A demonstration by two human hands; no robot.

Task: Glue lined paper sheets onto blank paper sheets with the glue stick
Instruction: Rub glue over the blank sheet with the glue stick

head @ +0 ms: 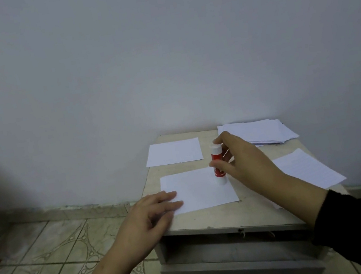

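— What is shown?
— Pale grey wall behind a small beige cabinet top (212, 218). A red-and-white glue stick (218, 163) is held upright by the right hand (238, 163), fingers curled round it, its base touching a white rectangular sheet (197, 189). That sheet's near corner is pressed by the flat, straight-fingered left hand (146, 221).
— Which step?
— Gluing seems under way; whether the cap is off cannot be told. Next, a faintly lined sheet (309, 168) at the right would be needed, edges matched. A paper stack (267, 133) and another white sheet (173, 152) lie behind
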